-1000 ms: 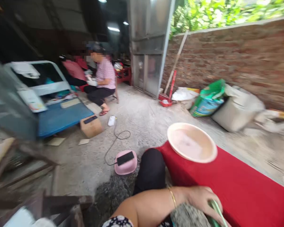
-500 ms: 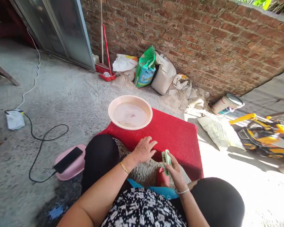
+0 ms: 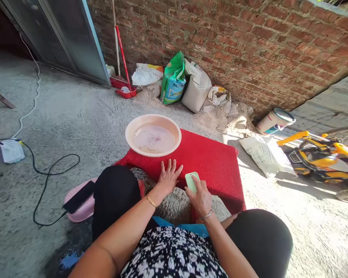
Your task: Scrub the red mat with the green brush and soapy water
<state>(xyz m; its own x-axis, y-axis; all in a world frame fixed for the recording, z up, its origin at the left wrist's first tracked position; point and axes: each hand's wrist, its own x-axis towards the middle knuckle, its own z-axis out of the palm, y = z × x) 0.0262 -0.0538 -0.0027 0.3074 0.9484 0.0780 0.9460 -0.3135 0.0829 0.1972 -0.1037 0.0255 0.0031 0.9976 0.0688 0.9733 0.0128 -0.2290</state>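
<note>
I read the whole reach off 1 relation: the pale green scrubbing brush (image 3: 190, 183) sits just ahead of the right hand (image 3: 202, 197), over the near edge of the red cloth-covered bench (image 3: 208, 158), with its back up. Its long axis runs away from the wearer, the far end leaning slightly left. The right hand has it, fingers laid over the back and thumb along the left side; I cannot tell whether the hidden underside presses the cloth. The left hand (image 3: 168, 178) grips nothing: palm down, fingers spread, it rests on the near edge just left of the brush. The peach plastic basin (image 3: 154, 154) of cloudy water stands at the bench's left end, beyond the left fingertips, so of the 2 hands I judge the left nearer to it.
</note>
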